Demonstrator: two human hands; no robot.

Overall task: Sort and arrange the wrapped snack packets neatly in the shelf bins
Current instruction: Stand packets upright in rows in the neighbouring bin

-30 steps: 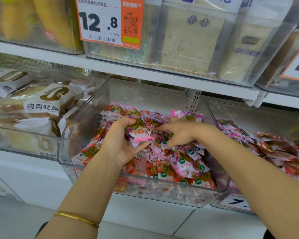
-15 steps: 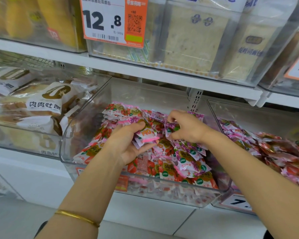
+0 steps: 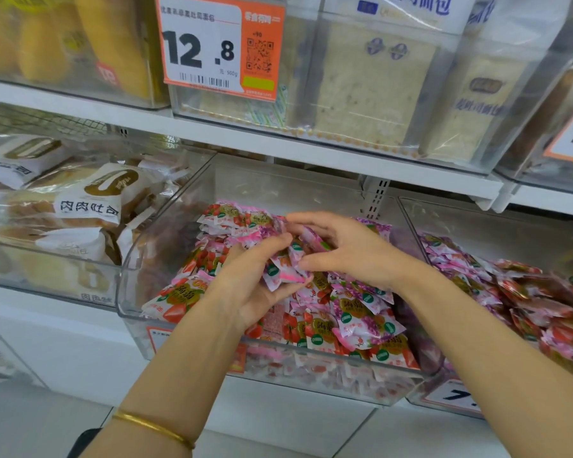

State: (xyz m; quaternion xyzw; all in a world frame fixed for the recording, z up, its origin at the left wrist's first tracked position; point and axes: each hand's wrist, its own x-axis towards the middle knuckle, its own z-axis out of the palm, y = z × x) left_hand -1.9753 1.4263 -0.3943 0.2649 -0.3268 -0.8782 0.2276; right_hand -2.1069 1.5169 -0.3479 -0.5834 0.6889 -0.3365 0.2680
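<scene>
Clear bin — packets heaped to its near rim, room at the far wall. Left hand grips a stack; right hand pinches one packet.

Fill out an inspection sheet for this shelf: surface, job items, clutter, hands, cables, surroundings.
Surface: white shelf board; clear middle bin and right bin below it.
Job's things: snack packets heaped in the middle bin; further packets in the right bin.
Clutter: nothing seen.
Grippers: left hand grips a held stack of packets; right hand pinches its top.
Cables: nothing seen.
Surroundings: bread packs in the left bin; price tag reading 12.8 above; gold bracelet on the left wrist.
</scene>
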